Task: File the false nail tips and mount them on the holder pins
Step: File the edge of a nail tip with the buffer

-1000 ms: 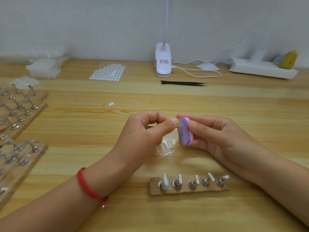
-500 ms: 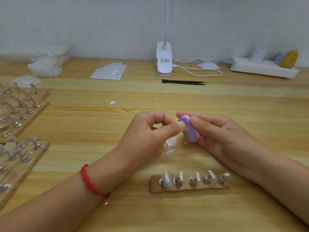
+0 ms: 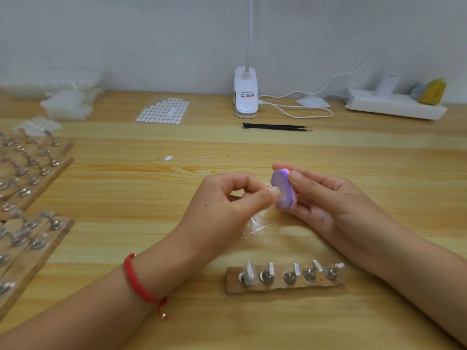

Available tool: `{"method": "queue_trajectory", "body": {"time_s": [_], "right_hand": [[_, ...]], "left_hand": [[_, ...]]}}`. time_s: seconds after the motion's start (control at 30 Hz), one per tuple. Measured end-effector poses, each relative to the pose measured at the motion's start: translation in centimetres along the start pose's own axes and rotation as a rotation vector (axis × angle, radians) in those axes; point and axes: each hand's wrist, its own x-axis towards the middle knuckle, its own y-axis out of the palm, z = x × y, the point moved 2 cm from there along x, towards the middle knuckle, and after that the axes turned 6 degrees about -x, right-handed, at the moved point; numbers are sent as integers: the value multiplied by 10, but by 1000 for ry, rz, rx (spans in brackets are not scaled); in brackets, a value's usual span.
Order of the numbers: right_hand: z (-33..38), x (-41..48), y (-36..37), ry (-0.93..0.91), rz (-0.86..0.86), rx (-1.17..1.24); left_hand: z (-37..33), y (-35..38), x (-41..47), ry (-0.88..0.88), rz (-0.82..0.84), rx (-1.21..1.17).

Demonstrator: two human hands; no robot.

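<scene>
The filing step is in hand, and most of the mounting looks to be left. The right hand (image 3: pixel 326 198) pinches a small purple file block (image 3: pixel 283 189) between thumb and fingers, its flat face turned toward the left hand (image 3: pixel 227 205). The left thumb and forefinger are closed together right against that face. They seem to hold a clear nail tip (image 3: pixel 267 184) there, but only a faint sliver shows, so I cannot tell how it sits in the pinch.

Take the holder (image 3: pixel 283 281), the short wooden strip nearest the person, as the landmark. It carries five pins. The leftmost pin wears one mounted tip (image 3: pixel 249 271); the other four show only small white tabs and look bare. So by my reading one tip is done, one is being filed, and four pins wait.

Just behind the holder, under the hands, lies a clear bag (image 3: pixel 257 223) that seems to hold more tips. Far left of the holder, other boards (image 3: pixel 30 173) of pins lie in rows; whether those carry tips is too blurred to say. Well behind the holder lie a sheet of white dots (image 3: pixel 163 111) and black tweezers (image 3: pixel 275 127), both untouched.
</scene>
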Motion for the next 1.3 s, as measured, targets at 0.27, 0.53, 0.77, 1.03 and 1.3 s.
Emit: {"method": "queue_trajectory", "body": {"time_s": [0.27,0.53,0.77,1.03,1.3], "right_hand": [[1,-1,-1,-13,-38,62],[2,-1,-1,-10,-57,86],[3,-2,0,-12,-53,58],[4,-2,0,-8,-57,95],[5,-3,1,-32,-71,70]], "left_hand": [[-5,-1,0,13,-45,-65],[-5,-1,0,23,-51,-69],[-6,-2,1,34,-64,-64],[-6,-1,0,36,-50,-71],[-5,-3,0,49,-88,-70]]}}
